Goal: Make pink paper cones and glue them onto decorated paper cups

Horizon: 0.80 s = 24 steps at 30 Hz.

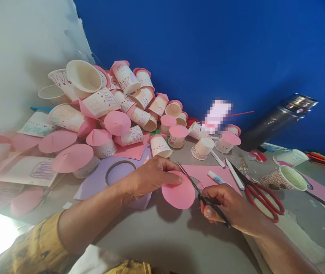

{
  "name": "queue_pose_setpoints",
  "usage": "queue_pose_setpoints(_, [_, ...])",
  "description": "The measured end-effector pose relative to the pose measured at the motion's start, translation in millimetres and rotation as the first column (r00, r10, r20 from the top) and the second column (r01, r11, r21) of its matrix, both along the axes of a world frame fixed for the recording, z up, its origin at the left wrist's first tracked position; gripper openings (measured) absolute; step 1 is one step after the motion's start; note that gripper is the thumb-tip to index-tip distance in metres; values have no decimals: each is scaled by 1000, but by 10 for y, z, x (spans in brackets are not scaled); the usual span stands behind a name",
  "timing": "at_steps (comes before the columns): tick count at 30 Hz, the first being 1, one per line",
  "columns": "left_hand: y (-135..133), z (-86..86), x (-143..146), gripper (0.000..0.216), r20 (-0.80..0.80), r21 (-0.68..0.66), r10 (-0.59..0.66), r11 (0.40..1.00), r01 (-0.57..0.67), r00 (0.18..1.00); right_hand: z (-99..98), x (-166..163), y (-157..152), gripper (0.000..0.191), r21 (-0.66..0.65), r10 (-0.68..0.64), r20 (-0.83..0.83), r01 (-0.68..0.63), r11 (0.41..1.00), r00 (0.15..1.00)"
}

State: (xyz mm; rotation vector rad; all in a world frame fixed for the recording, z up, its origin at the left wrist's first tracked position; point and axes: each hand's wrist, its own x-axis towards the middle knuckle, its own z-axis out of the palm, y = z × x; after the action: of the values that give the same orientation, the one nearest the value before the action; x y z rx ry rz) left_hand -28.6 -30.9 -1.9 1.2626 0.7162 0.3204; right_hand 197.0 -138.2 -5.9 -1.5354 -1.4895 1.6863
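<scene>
Between thumb and fingers, my left hand [153, 176] pinches the upper left edge of a round pink paper disc [178, 194]. My right hand [225, 203] grips a pair of scissors with black handles [213, 205]. Their blades [189, 176] point up and left, along the disc's upper right edge. Whether the blades are touching the paper I cannot tell. Behind the disc lies a pink paper sheet [227, 173] with a curved cut-out, and a glue tube [217, 178] rests on it. A dark ring [108, 172] lies on purple paper [94, 180] beside my left forearm.
Decorated paper cups [99, 102] with pink paper tops are heaped at the left against the wall. On the right are large red-handled scissors [267, 201], a patterned cup [283, 179], markers [234, 173] and a leaning black flask [276, 120]. A blue wall [208, 49] stands behind.
</scene>
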Motion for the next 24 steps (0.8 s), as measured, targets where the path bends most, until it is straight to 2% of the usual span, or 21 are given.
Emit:
queue_pose_setpoints(8, [9,46,-6,17,-59,7,11,1000,-10,998,41,-19,3,50,-4,-29,10,29,1000,1000])
queue_pose_setpoints(13, [7,74,-9,15,-30,-1,-8,1000,8,1000,26,11,8,47,-7,-25,25,25,1000,999])
queue_pose_setpoints(18, [4,77,-14,14,-2,3,-46,999,46,999,-2,39,-8,52,5,49,103,-50,999,993])
queue_pose_setpoints(24, [-1,92,-18,15,-30,18,-38,999,39,999,-14,47,-16,54,18,45,144,-48,999,989])
